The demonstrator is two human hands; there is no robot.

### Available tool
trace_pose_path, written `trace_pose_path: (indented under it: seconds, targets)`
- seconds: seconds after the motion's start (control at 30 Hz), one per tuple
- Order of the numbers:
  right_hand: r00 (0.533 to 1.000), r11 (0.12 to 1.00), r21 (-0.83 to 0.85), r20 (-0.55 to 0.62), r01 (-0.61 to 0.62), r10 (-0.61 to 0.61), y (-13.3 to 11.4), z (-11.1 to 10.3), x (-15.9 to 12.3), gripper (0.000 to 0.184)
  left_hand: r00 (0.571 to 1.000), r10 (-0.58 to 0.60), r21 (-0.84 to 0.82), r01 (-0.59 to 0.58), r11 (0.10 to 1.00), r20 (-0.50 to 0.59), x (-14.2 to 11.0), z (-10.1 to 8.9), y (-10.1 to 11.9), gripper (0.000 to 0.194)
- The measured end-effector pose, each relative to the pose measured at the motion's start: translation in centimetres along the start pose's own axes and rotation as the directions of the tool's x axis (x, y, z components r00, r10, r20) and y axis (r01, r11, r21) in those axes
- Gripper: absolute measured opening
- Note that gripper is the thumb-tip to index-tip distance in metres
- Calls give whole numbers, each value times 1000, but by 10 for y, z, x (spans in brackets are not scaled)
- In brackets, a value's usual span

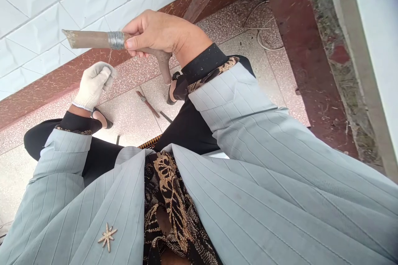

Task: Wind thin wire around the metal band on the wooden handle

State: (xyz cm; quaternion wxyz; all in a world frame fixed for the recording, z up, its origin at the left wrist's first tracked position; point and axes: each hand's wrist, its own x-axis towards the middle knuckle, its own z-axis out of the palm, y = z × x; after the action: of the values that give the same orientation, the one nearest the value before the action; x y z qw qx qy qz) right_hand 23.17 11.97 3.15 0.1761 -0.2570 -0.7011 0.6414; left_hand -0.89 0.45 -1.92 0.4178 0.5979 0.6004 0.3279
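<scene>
My right hand (155,33), bare, is wrapped round a bent wooden stick (88,39) and holds it level in front of me. One end of the stick is cut at a slant and points left; the other bends down past my wrist. A tight coil of silvery wire (116,40) goes round the stick just beside my right fingertips. From the coil a thin wire strand hangs toward my left hand (95,83), which wears a white knit glove. The gloved fingers are closed on this strand, below the coil; its end is hidden.
On the speckled floor between my feet lies a thin brown stick (148,104) with a wrapped band, near a dark rod (166,116). White wall tiles (93,0) rise ahead. A reddish wooden beam (307,58) stands at right, near a pale cable (259,41).
</scene>
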Motion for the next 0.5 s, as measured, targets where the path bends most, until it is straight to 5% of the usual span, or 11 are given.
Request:
trace_pose_path:
  seconds: [0.27,0.4,0.5]
  targets:
    - [959,960,-164,-211,-226,190,5,16,9,18,985,-30,208,-6,978,168,-5,15,13,15]
    - [943,715,-621,-283,-319,175,8,17,13,19,970,-52,256,-11,967,237,-8,18,21,15]
    - [943,624,-707,-266,-333,201,15,15,16,16,955,-50,260,-29,965,291,-12,17,24,15]
